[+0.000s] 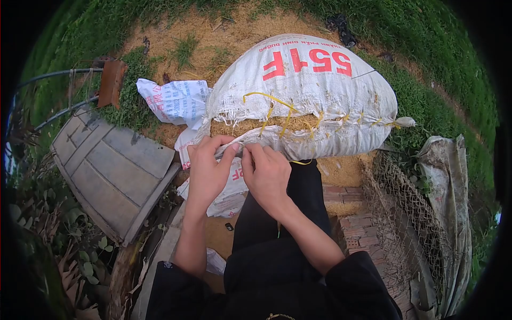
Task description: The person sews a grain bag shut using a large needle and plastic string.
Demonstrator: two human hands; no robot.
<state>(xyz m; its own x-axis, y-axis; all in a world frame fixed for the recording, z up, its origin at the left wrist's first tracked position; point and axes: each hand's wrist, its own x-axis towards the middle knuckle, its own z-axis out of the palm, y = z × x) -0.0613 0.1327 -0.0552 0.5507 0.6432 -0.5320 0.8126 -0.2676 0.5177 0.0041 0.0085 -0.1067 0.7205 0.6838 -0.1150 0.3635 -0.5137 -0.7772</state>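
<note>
A full white woven sack [320, 80] with red "551F" print lies in front of me. Its mouth gapes on the left, showing golden-brown loose filling, perhaps husks or grain. Yellow twine [269, 97] laces the mouth toward the right, with a loose end curving over the sack. My left hand [209, 165] pinches the near rim of the mouth at its left end. Close beside it, my right hand [266, 173] is closed on the same rim, thumb and index finger together. The rim between the fingertips is partly hidden.
Crumpled printed sacks [178, 101] lie to the left. A grey panelled slab [114, 165] stands further left, near a rusty metal piece [111, 84]. On the right are bricks [362, 233], netting [410, 197] and a dirty draped sheet [445, 176]. Grass [426, 32] surrounds the husk-strewn ground.
</note>
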